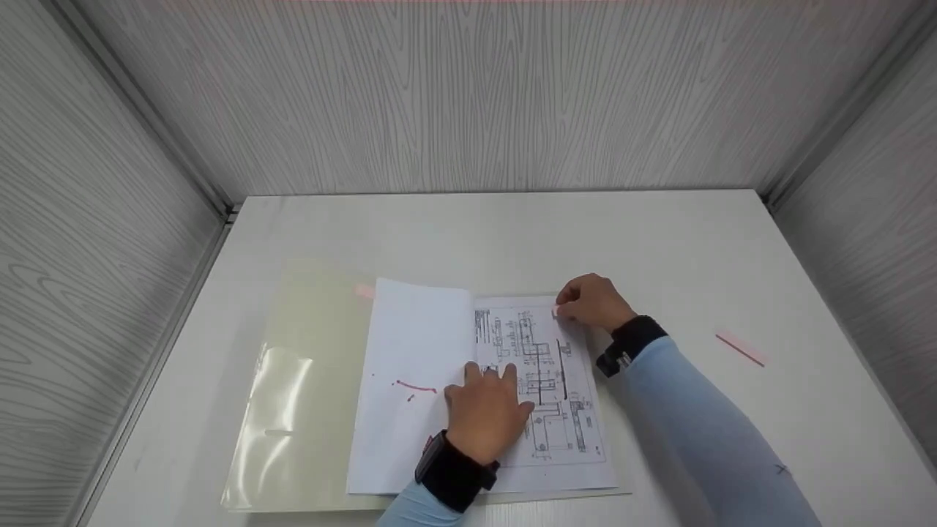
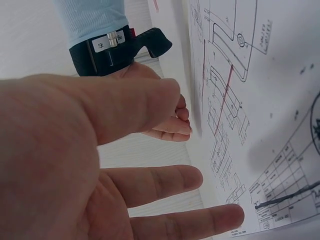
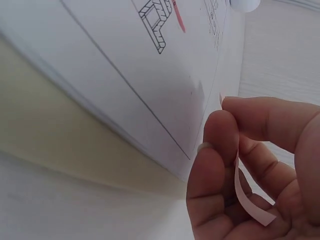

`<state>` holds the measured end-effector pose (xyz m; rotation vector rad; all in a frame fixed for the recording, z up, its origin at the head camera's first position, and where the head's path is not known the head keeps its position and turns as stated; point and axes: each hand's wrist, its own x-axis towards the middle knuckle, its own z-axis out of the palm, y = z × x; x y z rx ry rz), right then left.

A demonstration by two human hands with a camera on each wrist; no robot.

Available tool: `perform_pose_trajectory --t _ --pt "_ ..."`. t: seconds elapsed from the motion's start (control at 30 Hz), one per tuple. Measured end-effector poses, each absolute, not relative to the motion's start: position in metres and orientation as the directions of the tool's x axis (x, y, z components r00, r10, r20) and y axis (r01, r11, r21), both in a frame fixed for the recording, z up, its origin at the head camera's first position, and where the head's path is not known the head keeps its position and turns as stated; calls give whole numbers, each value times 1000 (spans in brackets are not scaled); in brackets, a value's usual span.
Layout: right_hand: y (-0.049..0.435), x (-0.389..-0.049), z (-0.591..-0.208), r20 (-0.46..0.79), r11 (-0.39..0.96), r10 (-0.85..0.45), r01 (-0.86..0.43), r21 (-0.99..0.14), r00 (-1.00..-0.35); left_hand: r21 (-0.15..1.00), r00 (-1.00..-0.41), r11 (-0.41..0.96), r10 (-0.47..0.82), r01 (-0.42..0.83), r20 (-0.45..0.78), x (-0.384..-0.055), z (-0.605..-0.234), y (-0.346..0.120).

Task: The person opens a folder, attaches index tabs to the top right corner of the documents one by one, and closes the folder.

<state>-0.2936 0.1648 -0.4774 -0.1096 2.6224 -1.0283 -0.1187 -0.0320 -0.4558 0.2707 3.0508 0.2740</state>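
Printed sheets with technical drawings (image 1: 564, 439) lie in an opened pale yellow folder (image 1: 307, 410), a blank-backed page (image 1: 417, 344) turned to the left. My left hand (image 1: 487, 413) rests with spread fingers on the drawing near the fold. At the page's upper right corner, my right hand (image 1: 596, 301) pinches a small pink sticky strip (image 3: 247, 202) between thumb and fingertips. In the right wrist view the strip's long end curls down inside that hand, and its short tip sticks out toward the paper. Whether the tip touches the page I cannot tell.
Another pink strip with a red edge (image 1: 739, 348) lies on the white table (image 1: 512, 241) to the right. A pink tab (image 1: 364, 291) sticks out at the left page's upper edge. Wood-grain panels (image 1: 468, 95) enclose the table at the back and both sides.
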Motion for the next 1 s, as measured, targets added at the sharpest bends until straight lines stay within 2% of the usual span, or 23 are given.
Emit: perform_pose_trajectory --t 1.0 --pt "162 -300 -489 -258 784 -195 8 -621 -946 158 -980 971 188 177 -59 -121 -460 -32"
